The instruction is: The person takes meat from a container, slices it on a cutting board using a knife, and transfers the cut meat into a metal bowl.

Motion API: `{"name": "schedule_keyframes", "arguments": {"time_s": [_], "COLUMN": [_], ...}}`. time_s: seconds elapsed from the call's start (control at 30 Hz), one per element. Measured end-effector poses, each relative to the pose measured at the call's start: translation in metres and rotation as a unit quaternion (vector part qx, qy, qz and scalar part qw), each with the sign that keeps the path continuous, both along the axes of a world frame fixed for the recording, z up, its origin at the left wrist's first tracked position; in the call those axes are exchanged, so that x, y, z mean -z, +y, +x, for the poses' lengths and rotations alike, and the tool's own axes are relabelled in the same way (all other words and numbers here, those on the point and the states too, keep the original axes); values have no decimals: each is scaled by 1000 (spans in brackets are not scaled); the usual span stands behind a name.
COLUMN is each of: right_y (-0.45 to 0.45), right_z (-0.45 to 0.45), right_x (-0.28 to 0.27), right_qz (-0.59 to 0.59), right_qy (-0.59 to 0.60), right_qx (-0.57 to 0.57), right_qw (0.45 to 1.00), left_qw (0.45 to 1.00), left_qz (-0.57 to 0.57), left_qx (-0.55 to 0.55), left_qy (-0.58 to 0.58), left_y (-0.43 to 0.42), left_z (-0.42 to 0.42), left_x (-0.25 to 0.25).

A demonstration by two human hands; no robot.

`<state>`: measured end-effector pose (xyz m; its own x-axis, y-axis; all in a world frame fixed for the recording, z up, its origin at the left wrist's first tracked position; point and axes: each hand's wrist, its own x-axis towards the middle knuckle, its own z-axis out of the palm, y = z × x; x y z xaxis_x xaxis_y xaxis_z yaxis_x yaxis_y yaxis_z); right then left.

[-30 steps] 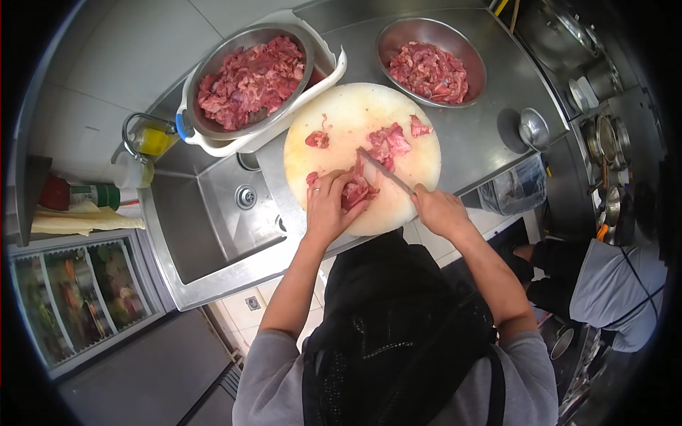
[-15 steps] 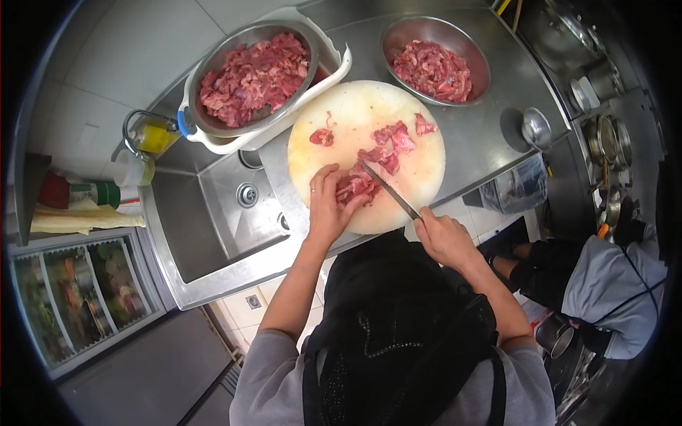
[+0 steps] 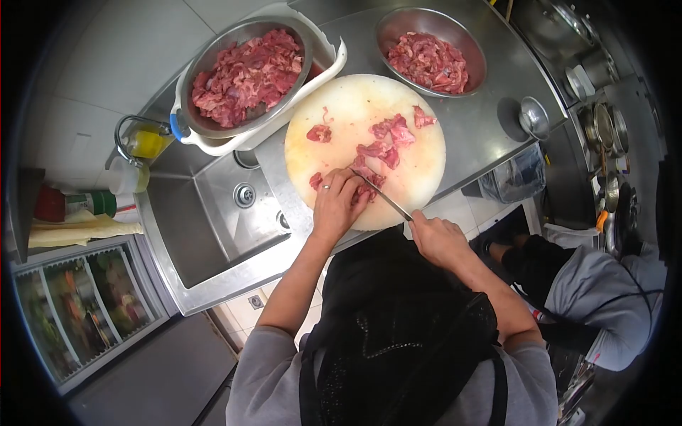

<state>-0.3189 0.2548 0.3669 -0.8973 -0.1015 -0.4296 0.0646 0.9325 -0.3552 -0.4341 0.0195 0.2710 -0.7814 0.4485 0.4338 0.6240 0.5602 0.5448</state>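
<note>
On the round white cutting board [image 3: 305,153], my left hand [image 3: 338,201] presses down on a piece of red meat [image 3: 371,186] near the board's front edge. My right hand [image 3: 436,238] is closed round the handle of a knife [image 3: 391,201]. The blade points up and to the left, its tip at the meat beside my left fingertips. Cut meat pieces [image 3: 383,150] lie just beyond the blade, and a small scrap [image 3: 319,133] rests at the board's upper left. Part of the meat is hidden under my left fingers.
A metal bowl of meat [image 3: 249,78] sits in a white tub [image 3: 334,65] at the upper left. Another metal bowl [image 3: 472,53] holds meat behind the board. A sink [image 3: 206,220] lies left, a ladle [image 3: 534,118] right. Another person [image 3: 590,291] is at the far right.
My left fingers have closed in on the meat from a more spread pose. The knife has shifted slightly down and left. At the right, the other person has moved.
</note>
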Motion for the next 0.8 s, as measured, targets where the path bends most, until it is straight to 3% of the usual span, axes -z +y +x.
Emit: {"name": "schedule_keyframes", "arguments": {"time_s": [0.13, 0.3, 0.43, 0.53, 0.6, 0.7, 0.73, 0.8], "right_y": [-8, -34, -28, -21, -30, -30, -25, -11], "right_z": [-10, -72, -58, -40, -55, -59, -49, -19], "right_x": [0, 41, 34, 24, 34, 64, 51, 15], "right_qz": [32, -12, -39, 18, -12, 1, 1, 44], "right_qy": [-48, 5, 18, -64, 11, 34, 34, -118], "right_qx": [-8, -18, -8, 19, 5, -28, -27, 34], "right_qw": [998, 1000, 999, 998, 1000, 999, 999, 991], "left_qw": [1000, 999, 999, 1000, 999, 999, 999, 999], "left_qz": [-7, -16, -21, -12, -15, -14, -15, -10], "left_qx": [-4, -30, -33, -18, -21, -36, -42, -40], "left_qy": [-9, -4, -4, -13, -24, -14, -6, -13], "left_y": [2, 5, 6, 6, 5, 8, 7, 7], "left_z": [-1, -4, -5, -4, -2, -4, -3, -2], "left_x": [-2, 5, 6, 8, 7, 8, 9, 7]}}
